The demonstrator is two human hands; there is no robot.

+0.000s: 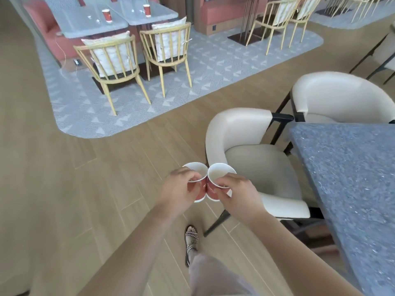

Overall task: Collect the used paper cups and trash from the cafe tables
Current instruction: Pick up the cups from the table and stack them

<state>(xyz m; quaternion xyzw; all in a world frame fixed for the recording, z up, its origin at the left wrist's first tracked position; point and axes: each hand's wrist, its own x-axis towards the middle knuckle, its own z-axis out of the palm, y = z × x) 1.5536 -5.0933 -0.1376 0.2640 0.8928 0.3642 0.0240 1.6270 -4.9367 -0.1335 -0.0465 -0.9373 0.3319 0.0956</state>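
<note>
Over wooden flooring (85,189), the left hand (181,185) is gripping the left cup (198,170) and the right hand (238,190) the right cup (220,173), sides touching; nesting them squarely is looking wisest.

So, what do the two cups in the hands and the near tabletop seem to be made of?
The left cup and the right cup: likely paper, matte red outside, white inside, thin rolled rims. The near tabletop: perhaps stone or a stone-look composite; blue-grey, pale speckles.

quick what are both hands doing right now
Left hand: closed, holding the left paper cup.
Right hand: closed, holding the right paper cup.
</note>
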